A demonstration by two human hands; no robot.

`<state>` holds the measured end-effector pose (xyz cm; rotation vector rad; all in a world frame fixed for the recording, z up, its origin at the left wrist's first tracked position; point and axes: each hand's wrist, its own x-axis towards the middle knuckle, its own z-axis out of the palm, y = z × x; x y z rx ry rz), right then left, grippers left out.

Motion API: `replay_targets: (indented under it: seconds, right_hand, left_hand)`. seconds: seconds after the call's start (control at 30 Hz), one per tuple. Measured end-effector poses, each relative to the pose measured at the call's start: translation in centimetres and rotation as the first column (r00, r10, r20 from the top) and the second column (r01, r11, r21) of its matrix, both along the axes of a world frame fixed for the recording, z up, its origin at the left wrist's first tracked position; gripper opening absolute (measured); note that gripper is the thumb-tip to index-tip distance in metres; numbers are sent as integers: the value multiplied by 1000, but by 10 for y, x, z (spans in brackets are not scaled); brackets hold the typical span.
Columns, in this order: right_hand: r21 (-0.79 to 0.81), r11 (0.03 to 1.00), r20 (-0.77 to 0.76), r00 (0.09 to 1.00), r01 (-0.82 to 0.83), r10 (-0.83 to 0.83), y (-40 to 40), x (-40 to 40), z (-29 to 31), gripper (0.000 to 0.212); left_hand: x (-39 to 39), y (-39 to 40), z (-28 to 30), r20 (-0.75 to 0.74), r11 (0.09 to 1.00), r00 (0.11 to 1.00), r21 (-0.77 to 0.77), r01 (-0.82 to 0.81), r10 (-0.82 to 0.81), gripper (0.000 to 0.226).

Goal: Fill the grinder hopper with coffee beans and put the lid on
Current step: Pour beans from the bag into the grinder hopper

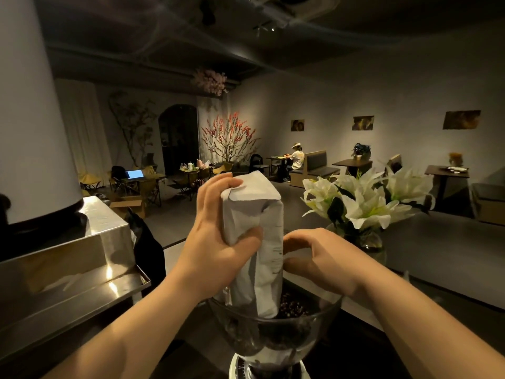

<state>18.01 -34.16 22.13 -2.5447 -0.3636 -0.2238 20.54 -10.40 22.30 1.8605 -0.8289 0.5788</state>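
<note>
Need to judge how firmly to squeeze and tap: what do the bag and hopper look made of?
Bag: matte white paper, probably; it creases and crumples under both hands. Hopper: clear, glossy plastic or glass, cannot tell which; beans show through its wall.

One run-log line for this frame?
stage: pouring | left hand: grips bag | right hand: holds bag | bag: upended in hopper | lid: unseen

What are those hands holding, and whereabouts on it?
Both grip the upturned white coffee bag: left hand on its upper side, right hand at mid-height opposite.
</note>
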Motion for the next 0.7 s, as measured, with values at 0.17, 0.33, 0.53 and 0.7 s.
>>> replay_targets:
  seconds: [0.17,0.33,0.53,0.7]
  right_hand:
    - [-12,1000,-1,1000,7,-7,2,-2,2,61]
    - [-17,1000,-23,1000,14,-15,4,-3,4,62]
    - [-43,998,-27,999,38,-40,2,-2,3,52]
    - [-48,999,-10,1000,23,-24,2,-1,2,53]
  left_hand:
    - [-1,-3,1,-1,998,1000,54,-30,30,75]
    - [-3,-2,1,20,999,999,7,-50,50,70]
    - [-3,-2,2,-14,999,999,7,-47,47,72]
    - [-3,-4,3,-24,996,999,83,-41,44,73]
